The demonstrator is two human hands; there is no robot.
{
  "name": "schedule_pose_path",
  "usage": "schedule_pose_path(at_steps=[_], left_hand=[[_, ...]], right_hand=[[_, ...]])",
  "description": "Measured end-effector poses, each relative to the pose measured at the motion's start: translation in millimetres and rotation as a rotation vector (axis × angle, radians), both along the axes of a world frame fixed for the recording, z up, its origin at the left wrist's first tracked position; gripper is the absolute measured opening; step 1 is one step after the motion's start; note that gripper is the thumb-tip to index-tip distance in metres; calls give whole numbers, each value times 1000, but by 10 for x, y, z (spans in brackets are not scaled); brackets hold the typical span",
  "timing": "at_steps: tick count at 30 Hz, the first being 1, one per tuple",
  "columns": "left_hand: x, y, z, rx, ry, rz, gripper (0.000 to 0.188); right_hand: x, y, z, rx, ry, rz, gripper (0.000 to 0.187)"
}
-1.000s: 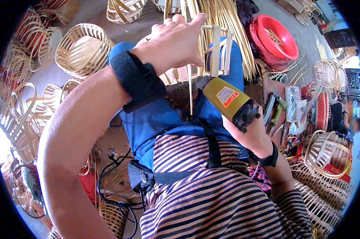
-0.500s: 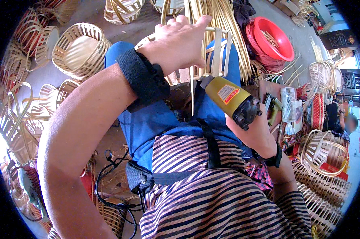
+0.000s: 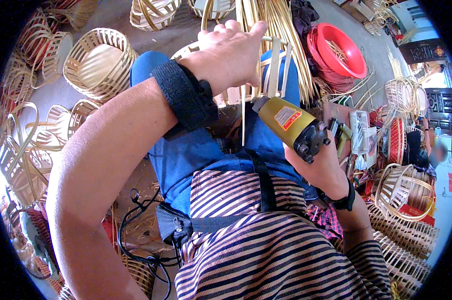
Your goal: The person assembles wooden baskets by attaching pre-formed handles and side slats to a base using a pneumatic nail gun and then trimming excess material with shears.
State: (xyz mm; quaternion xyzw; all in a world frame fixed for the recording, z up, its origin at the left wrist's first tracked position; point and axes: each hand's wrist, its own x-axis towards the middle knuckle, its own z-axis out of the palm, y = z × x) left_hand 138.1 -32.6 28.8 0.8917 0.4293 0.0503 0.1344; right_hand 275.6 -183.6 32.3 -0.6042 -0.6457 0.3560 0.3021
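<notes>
A pale woven-strip basket (image 3: pixel 272 75) rests between my knees, its rim partly hidden by my left hand (image 3: pixel 227 56). That hand lies over the rim with its fingers curled at the far side, gripping the basket. A thin strip (image 3: pixel 243 120) hangs down below it towards my lap. My right hand (image 3: pixel 318 167) is wrapped around an olive-green staple gun (image 3: pixel 283 117) with a black end cap. The gun's dark nose points at the basket's lower right part, close to an upright slat. Most right-hand fingers are hidden beneath the tool.
Long pale strips (image 3: pixel 286 45) fan out beyond the basket. A red basin (image 3: pixel 341 50) sits to their right. Finished baskets (image 3: pixel 98 62) stand at left, others (image 3: pixel 406 192) at right. Hand tools and a white plastic basket (image 3: pixel 359 131) lie at right. Another person (image 3: pixel 421 145) is far right.
My left hand has shifted very slightly to the right along the rim. The staple gun stays at almost the same spot by the basket.
</notes>
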Motion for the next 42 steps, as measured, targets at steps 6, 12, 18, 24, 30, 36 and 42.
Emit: schedule_pose_path(at_steps=[6, 12, 18, 24, 30, 36, 42], left_hand=[[6, -14, -12, 26, -9, 3, 88], [-10, 42, -65, 58, -22, 3, 90], [-159, 95, -113, 76, -73, -61, 95], [-374, 172, -318, 299, -370, -126, 96], [-278, 27, 21, 260, -587, -17, 63], [-258, 142, -142, 532, -631, -106, 44], [-198, 225, -211, 490, -679, -10, 35]], right_hand=[[58, -13, -42, 70, -103, 43, 21], [-6, 111, 21, 22, -63, 21, 15], [69, 28, -158, 116, -141, 50, 21], [158, -120, -226, 212, -26, -44, 17], [217, -172, -329, 220, -41, -18, 18], [145, -173, -328, 147, 69, -95, 19], [142, -201, -407, 116, 68, -31, 21]])
